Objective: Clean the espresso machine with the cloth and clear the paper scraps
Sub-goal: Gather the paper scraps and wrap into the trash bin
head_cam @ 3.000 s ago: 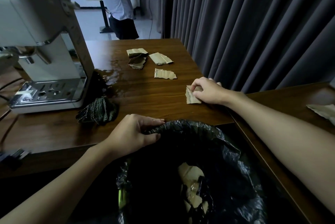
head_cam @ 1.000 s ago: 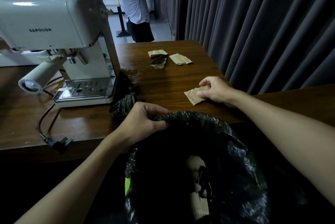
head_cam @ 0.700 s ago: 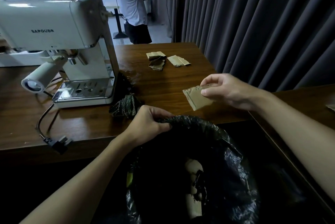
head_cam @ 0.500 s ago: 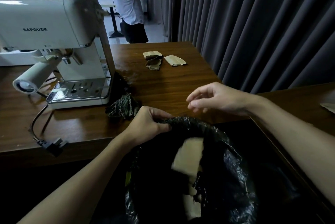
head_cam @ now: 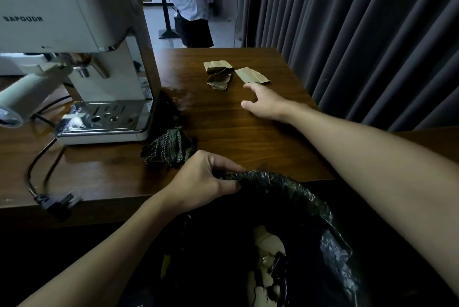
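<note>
My left hand (head_cam: 202,181) pinches the rim of a black bin bag (head_cam: 293,207) held at the table's near edge; pale paper scraps (head_cam: 269,244) lie inside it. My right hand (head_cam: 264,102) is stretched out over the table, fingers apart and empty, just short of a tan paper scrap (head_cam: 250,75). Two more brown scraps (head_cam: 218,80) lie to its left. A cream espresso machine (head_cam: 82,33) stands at the left. A dark crumpled cloth (head_cam: 169,148) lies by the machine's base, just beyond my left hand.
The wooden table (head_cam: 223,127) carries a wet patch (head_cam: 181,97) beside the machine. A black power cord and plug (head_cam: 57,203) hang over the front edge. Grey curtains (head_cam: 360,33) close off the right. A person (head_cam: 191,1) stands beyond the table's far end.
My right hand lifted a tan scrap off the table, let it fall into the bag, then reached forward to the far scraps. My left hand stayed on the bag's rim.
</note>
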